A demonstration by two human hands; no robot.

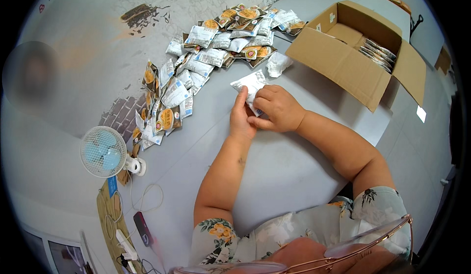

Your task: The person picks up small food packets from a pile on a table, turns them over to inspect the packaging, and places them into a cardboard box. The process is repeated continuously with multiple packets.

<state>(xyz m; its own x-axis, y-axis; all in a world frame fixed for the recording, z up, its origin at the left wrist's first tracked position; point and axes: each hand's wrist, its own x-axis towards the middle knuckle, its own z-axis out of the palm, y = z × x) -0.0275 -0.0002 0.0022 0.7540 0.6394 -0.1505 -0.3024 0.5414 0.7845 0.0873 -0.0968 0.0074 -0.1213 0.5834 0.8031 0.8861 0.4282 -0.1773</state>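
Both my hands meet over a sealed packet (pixel 247 81), its white printed back facing up. My left hand (pixel 241 119) grips it from the near left side, with the thumb lying on top. My right hand (pixel 279 108) is curled over its right part, and those fingers hide much of the packet. A crumpled white tissue (pixel 278 65) rests on the table just beyond the packet. Farther off, a long heap of similar packets (pixel 200 67) curves along the wall side. Some show white backs, others brown and orange fronts.
An open cardboard box (pixel 331 66) stands at the right with a row of packets (pixel 377 55) inside; its flaps spread outward. At left are a clip fan (pixel 103 151), loose cables, a white power strip (pixel 126 245) and a dark handheld device (pixel 142 229) on the grey table (pixel 184 163).
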